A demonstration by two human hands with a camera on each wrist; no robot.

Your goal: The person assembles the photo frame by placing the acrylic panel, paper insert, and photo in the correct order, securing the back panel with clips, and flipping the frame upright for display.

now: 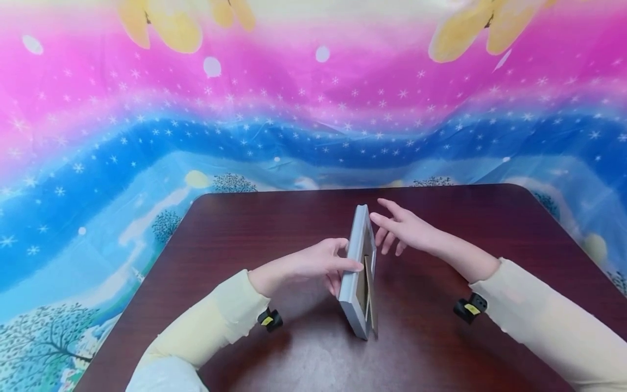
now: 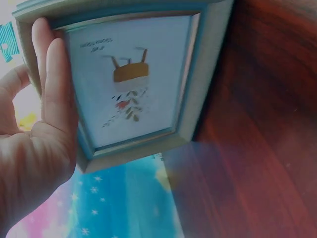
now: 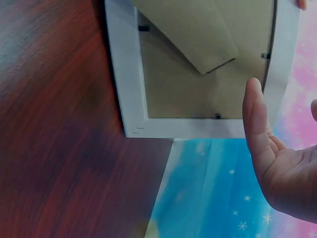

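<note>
A picture frame (image 1: 350,283) with a pale border stands on edge on the table, slightly tilted. My left hand (image 1: 320,261) grips its side edge, fingers along the front and a digit reaching over to the back. Through the left wrist view I see the front, a print (image 2: 130,74) of flowers in a yellow pot on legs, upside down in this view. The brown backing (image 3: 173,94) and its easel leg (image 3: 193,34) face my right hand (image 1: 406,228). That hand hovers by the far upper edge with its fingers spread, holding nothing.
The dark reddish-brown table (image 1: 441,337) spreads under both arms. A colourful cloth backdrop (image 1: 313,109) hangs behind and around it. Small black metal tabs (image 3: 218,116) line the inside of the frame's back.
</note>
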